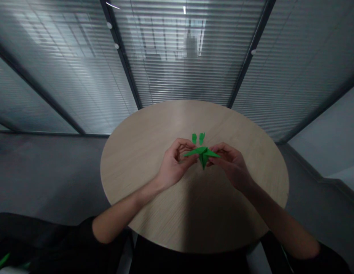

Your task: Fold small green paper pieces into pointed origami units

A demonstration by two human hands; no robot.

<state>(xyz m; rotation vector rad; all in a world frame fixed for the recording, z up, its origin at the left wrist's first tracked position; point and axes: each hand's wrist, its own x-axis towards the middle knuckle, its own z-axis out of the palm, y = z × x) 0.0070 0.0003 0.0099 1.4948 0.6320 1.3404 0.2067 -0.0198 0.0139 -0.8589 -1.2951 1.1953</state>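
Note:
Between my two hands is a folded green paper figure, with points spreading left and right and one pointing down toward me. My left hand pinches its left side, thumb in front and fingers behind. On the other side, my right hand grips the right part near the middle fold, its fingers partly hidden behind the paper. Just beyond the figure, two small green paper pieces lie side by side on the table.
The round wooden table spreads beneath my hands. Glass partitions with blinds stand past its far edge. Grey floor shows at the left. At the bottom left corner a blurred green item is partly cut off.

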